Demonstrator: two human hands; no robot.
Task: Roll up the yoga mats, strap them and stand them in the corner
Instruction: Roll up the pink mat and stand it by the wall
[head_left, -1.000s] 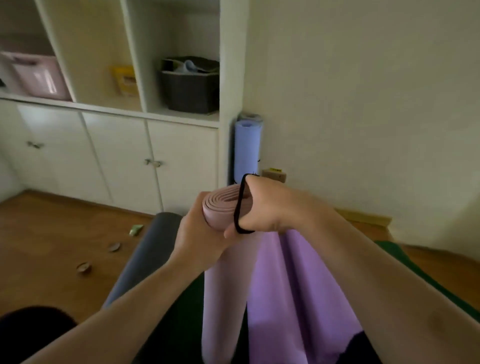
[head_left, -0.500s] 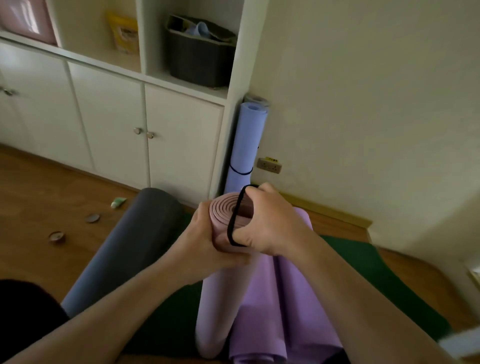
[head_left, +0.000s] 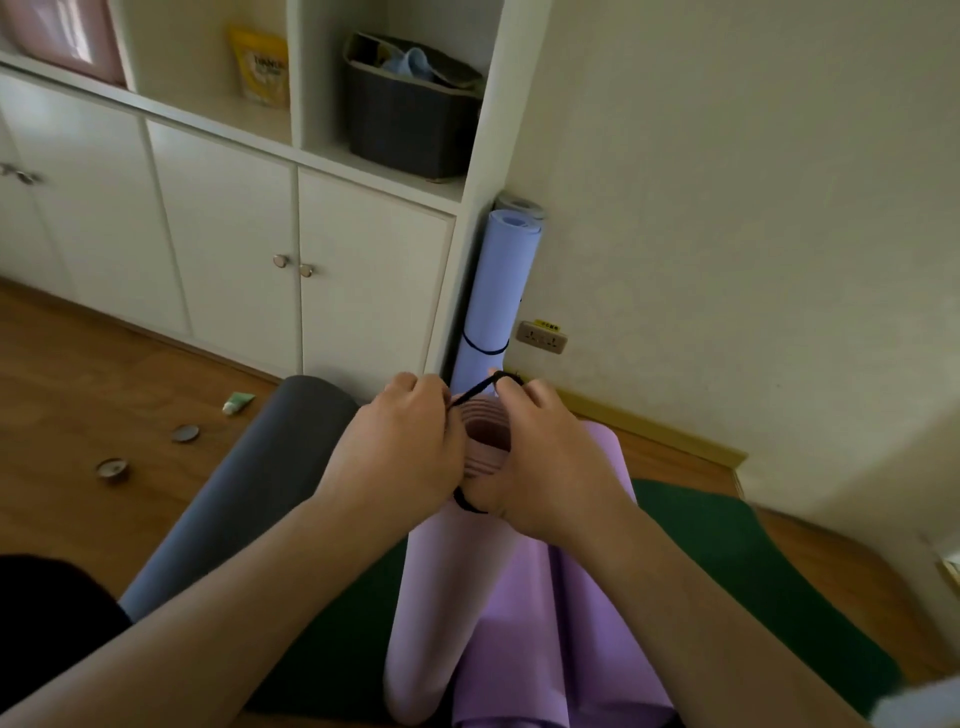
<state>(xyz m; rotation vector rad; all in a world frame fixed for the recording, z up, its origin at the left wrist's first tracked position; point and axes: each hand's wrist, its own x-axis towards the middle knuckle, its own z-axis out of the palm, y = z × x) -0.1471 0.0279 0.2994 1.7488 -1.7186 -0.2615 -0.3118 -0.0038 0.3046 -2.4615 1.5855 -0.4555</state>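
Both hands on black strap (head_left: 470, 397), stretched over top end of pink rolled mat (head_left: 441, 571). L hand (head_left: 400, 447) pinching strap, R hand (head_left: 545, 457) fingers curled round it. Mat upright on green mat (head_left: 779, 597), near corner w/ blue rolled mat (head_left: 493, 291).

Both bare forearms reach forward and meet in the middle. The left hand (head_left: 397, 449) and the right hand (head_left: 545, 457) sit knuckles-up, side by side, fingers curled and pinching a thin black strap (head_left: 475, 391).
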